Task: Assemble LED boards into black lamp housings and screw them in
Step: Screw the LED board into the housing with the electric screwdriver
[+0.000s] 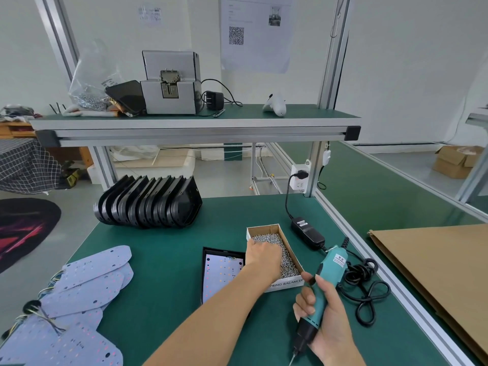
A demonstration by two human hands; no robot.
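Right now, right hand (323,317) wrapped tight around teal electric screwdriver (318,294), bit down, near desk's (163,286) front edge. Left hand (261,256) dipping into cardboard screw box (274,249) reading "PRING BALANCER", fingers curled among screws, pinch impossible to tell. Touching box's left side, black housing (211,256) with LED board (221,273) inside; loose boards (87,283) at front-left corner, stacked housings (148,204) along back edge.

LED board (223,273) inside black housing (204,276)

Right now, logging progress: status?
Left hand in screw box, grip hidden. Right hand holds screwdriver. Board seated in housing, unobstructed.
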